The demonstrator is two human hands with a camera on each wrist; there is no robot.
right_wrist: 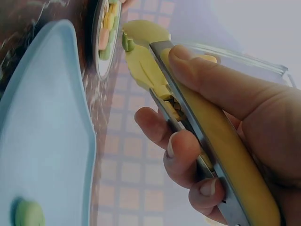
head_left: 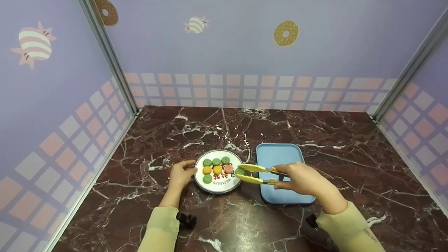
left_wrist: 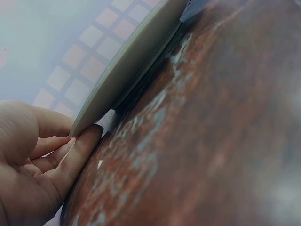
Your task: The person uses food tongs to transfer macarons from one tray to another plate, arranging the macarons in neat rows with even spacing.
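Observation:
My left hand (head_left: pixel 181 175) is at the left edge of a round white plate (head_left: pixel 217 189), pinching its rim between thumb and fingers. On the plate lie several small round macaron-like sweets: green (head_left: pixel 216 161), yellow (head_left: pixel 207 170) and one pink (head_left: pixel 229 169), beside red lettering. In my right hand (head_left: pixel 301 178) I grip yellow-tipped metal tongs (head_left: pixel 250 179). Their jaws hold another green sweet (head_left: pixel 239 172) at the plate's right rim. In the right wrist view my fingers curl round the tongs' handles.
A blue rectangular tray (head_left: pixel 280 154) lies right of the plate, under my right hand and the tongs. A green sweet (right_wrist: pixel 29 214) sits in it, seen in the right wrist view. Patterned walls (head_left: pixel 245 52) enclose the dark marbled table (head_left: pixel 196 129) at back and sides.

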